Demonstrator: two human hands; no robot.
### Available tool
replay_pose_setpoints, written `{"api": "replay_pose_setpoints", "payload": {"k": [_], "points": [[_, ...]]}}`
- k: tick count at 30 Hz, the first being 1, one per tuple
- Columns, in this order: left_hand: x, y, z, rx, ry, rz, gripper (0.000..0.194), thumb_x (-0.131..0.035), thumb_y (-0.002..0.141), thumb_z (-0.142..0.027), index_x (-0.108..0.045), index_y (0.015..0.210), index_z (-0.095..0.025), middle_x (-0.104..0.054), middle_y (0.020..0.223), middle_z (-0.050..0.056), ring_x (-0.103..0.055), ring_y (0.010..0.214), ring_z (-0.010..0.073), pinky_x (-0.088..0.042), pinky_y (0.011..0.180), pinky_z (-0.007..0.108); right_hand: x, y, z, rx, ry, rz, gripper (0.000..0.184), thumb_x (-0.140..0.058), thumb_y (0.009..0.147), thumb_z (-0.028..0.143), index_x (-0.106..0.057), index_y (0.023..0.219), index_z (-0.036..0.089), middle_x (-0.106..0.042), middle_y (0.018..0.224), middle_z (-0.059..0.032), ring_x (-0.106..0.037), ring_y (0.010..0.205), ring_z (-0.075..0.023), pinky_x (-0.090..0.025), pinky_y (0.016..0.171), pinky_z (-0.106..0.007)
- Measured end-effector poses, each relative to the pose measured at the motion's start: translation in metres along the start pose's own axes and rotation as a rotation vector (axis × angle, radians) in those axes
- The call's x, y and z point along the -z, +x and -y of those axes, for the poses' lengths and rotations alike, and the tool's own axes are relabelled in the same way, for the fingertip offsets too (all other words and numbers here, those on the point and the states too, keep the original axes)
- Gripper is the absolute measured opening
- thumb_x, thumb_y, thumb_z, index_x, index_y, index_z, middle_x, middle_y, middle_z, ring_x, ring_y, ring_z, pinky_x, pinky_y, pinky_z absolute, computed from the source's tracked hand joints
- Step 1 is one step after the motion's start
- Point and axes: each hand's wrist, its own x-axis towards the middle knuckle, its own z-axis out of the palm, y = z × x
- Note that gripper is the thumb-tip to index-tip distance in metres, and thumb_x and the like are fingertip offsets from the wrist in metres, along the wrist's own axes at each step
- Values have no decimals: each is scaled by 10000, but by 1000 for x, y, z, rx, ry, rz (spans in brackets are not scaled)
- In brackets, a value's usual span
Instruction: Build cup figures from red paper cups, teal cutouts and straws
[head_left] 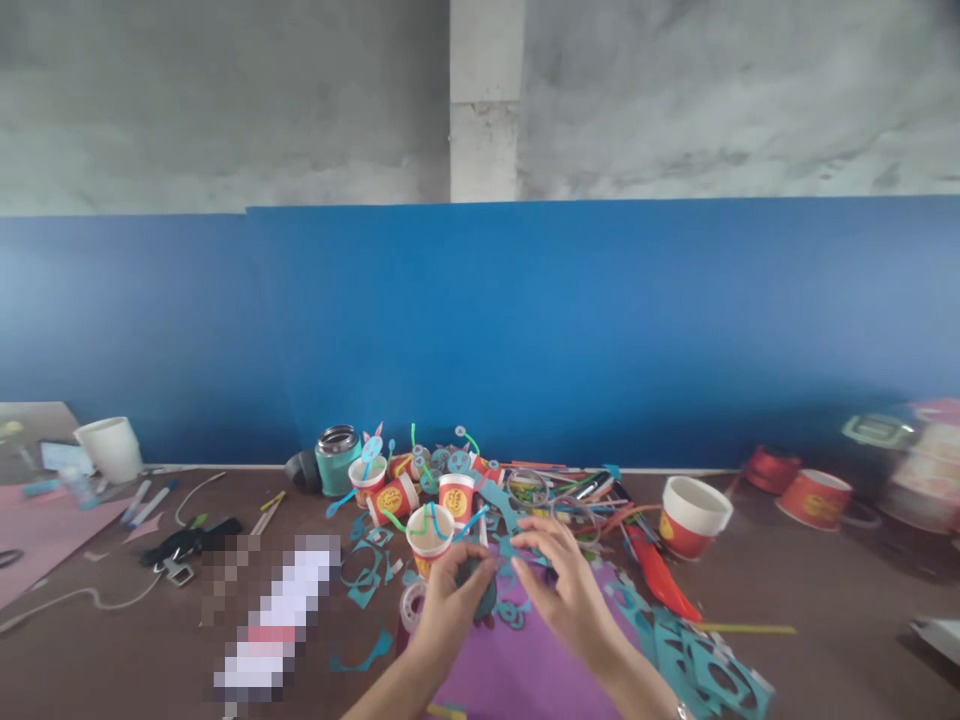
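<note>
My left hand [450,605] is closed, thumb and fingers pinching a dark teal paper piece [486,600] that shows partly below the fingertips. My right hand [566,590] hovers just right of it, its fingers stretched and thumb apart, with nothing clearly between them. Under both hands lies a purple sheet [510,670] with small teal paper cut-outs [514,612] on it. Just beyond my left hand stands a red and white paper cup [429,538] with green and blue pipe cleaners bent over its rim. A roll of tape [412,603] lies beside my left wrist.
Decorated cups [394,498] and a teal flask [337,460] stand at the back by the blue partition [465,320]. Teal paper scraps [705,665], red-handled scissors [664,575] and a white-red cup [694,515] are on the right. Cables and markers [150,505] lie left.
</note>
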Motion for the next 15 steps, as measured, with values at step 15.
{"api": "replay_pose_setpoints", "payload": {"k": [15], "points": [[37,-10,-7,-384,149,-307,407,-627,750,-486,-656,998,-165,-609,705,8,-526,469,94,-445,420,203,-17,36,52,237,-194,59,148,-397,889,113,-504,860,211,-564,1066,-98,-522,955,-236,-424,807,-407]]}}
